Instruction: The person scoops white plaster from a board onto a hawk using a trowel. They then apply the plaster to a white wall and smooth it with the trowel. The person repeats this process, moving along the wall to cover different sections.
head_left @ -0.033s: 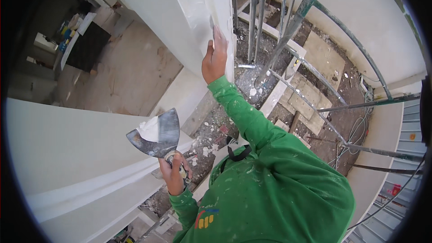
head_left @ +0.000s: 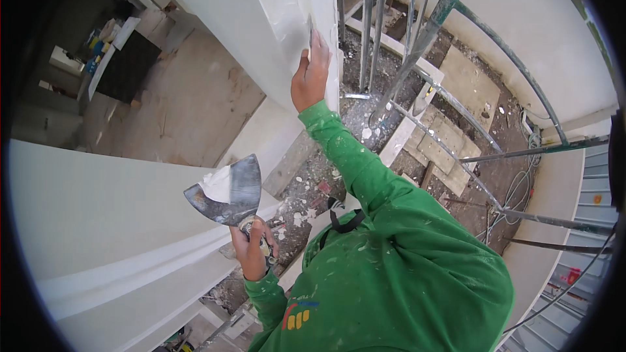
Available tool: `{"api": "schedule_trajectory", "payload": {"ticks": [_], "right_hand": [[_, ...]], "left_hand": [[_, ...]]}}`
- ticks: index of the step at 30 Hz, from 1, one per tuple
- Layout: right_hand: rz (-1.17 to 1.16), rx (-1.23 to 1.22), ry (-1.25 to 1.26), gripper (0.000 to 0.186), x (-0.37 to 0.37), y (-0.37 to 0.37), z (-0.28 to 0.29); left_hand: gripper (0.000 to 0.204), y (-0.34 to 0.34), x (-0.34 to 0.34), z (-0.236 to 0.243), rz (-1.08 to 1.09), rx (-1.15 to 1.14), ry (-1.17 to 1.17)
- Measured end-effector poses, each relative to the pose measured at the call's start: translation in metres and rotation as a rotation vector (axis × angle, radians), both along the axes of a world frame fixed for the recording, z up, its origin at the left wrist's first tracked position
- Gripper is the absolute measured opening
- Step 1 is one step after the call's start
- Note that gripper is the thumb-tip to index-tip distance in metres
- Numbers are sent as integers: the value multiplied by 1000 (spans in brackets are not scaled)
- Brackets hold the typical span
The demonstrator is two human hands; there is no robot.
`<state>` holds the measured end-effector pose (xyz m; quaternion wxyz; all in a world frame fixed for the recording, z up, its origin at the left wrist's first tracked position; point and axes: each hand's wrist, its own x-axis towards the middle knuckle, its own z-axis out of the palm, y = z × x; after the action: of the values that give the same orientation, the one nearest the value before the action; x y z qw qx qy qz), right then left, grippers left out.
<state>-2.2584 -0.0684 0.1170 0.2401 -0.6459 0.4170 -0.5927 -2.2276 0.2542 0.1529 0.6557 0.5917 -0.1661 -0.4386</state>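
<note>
My left hand (head_left: 252,252) is closed round the handle of a wide putty knife (head_left: 245,190). Its broad grey metal blade points upward and carries a thick smear of white filler (head_left: 218,184). Farther up, my right hand (head_left: 310,78) is at the white wall edge (head_left: 287,32), fingers stretched together along the surface. A thin scraper blade (head_left: 311,26), seen nearly edge-on, sticks out past these fingertips against the wall; the rest of it is hidden by the hand. Around the blade the wall looks freshly coated and slightly shaded.
Metal scaffold tubes (head_left: 424,39) stand to the right, over rubble-strewn ground (head_left: 365,117) with loose boards (head_left: 447,150) and a coiled hose (head_left: 521,189). Left of the wall, an opening shows a dusty floor (head_left: 189,91) and a dark-sided table (head_left: 127,65). A low white wall (head_left: 104,215) runs nearer me.
My right hand and its blade have shifted slightly up along the wall edge. The left hand and the putty knife have hardly moved.
</note>
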Motion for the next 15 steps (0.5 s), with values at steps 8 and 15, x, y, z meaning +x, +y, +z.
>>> {"api": "schedule_trajectory", "payload": {"ticks": [8, 15], "right_hand": [[187, 1, 113, 57, 48, 48, -6], [737, -11, 105, 42, -99, 110, 52]], "left_hand": [[29, 1, 0, -6, -18, -31, 91], [39, 22, -15, -18, -122, -396, 503]]}}
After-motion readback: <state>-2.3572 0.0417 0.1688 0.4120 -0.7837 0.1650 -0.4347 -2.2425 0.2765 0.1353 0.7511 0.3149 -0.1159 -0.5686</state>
